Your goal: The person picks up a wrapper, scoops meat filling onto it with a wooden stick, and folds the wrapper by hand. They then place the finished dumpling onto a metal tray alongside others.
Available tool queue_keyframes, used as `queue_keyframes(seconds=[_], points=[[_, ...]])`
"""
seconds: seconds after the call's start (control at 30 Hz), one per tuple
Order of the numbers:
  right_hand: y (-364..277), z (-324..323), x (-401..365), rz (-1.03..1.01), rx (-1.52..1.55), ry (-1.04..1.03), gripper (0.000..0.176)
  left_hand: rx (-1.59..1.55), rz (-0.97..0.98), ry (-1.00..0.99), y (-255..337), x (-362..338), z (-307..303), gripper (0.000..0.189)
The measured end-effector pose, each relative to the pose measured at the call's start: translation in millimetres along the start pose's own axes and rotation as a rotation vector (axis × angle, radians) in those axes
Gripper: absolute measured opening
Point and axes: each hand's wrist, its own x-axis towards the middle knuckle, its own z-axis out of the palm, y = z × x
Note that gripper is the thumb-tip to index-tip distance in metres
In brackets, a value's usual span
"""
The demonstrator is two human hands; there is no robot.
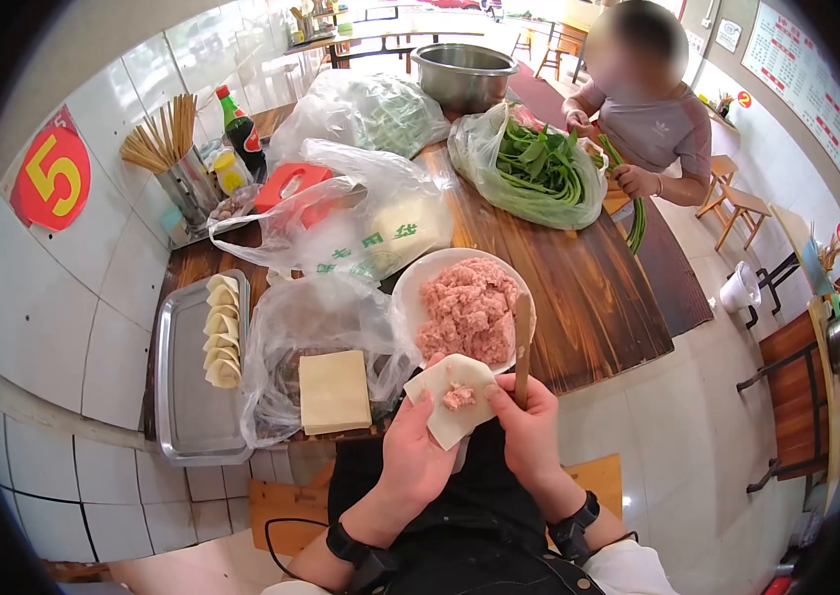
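Note:
A square dough wrapper (448, 428) with a small lump of pink minced meat (459, 398) on it lies across my left hand (416, 451), whose fingers close on its left side. My right hand (531, 428) pinches the wrapper's right edge and also grips a flat wooden stick (522, 342) that points up. Just beyond both hands is a white bowl (407, 281) heaped with minced meat (468, 305). To the left, a stack of square wrappers (335, 393) rests on a clear plastic bag (276, 337). Folded dumplings (223, 332) stand in a row on a metal tray (188, 397).
Plastic bags (360, 109), a sauce bottle (240, 129), a chopstick holder (189, 186) and a steel pot (465, 77) stand on the wooden table (579, 297). Across it, a person (653, 129) holds green stems beside a bag of leafy greens (539, 164). Stools (737, 208) stand behind.

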Motion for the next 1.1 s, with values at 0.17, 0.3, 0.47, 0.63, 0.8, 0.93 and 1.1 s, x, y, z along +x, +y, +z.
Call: queue_keyframes(seconds=[0.17,0.3,0.47,0.63,0.8,0.93,1.1], points=[[-1.5,14.5,-11.1,-0.745,-0.806,-0.093,0.022,0.056,0.013,0.044,-2.5,4.2,1.6,0.050],[4.1,25.1,-14.8,-0.859,-1.057,-0.139,0.029,0.068,0.053,-0.009,-1.8,6.3,-0.5,0.057],[1.7,27.5,-14.5,-0.807,-1.042,-0.203,0.030,0.002,0.054,0.020,3.5,1.5,-2.9,0.057],[-26.3,0.4,-11.8,-0.701,-0.897,-0.187,0.028,0.074,0.089,0.066,9.3,0.2,-4.3,0.046],[-45.9,-15.9,3.1,-0.802,-1.191,-0.124,0.017,0.106,0.064,0.119,10.2,1.3,-4.3,0.039],[-43.7,-23.5,15.8,-0.768,-1.222,-0.120,0.013,0.177,0.027,0.144,11.5,-0.4,-4.9,0.038],[-39.6,-36.8,28.8,-0.762,-1.384,-0.050,0.012,0.204,0.019,0.159,15.6,-5.0,-10.8,0.038]])
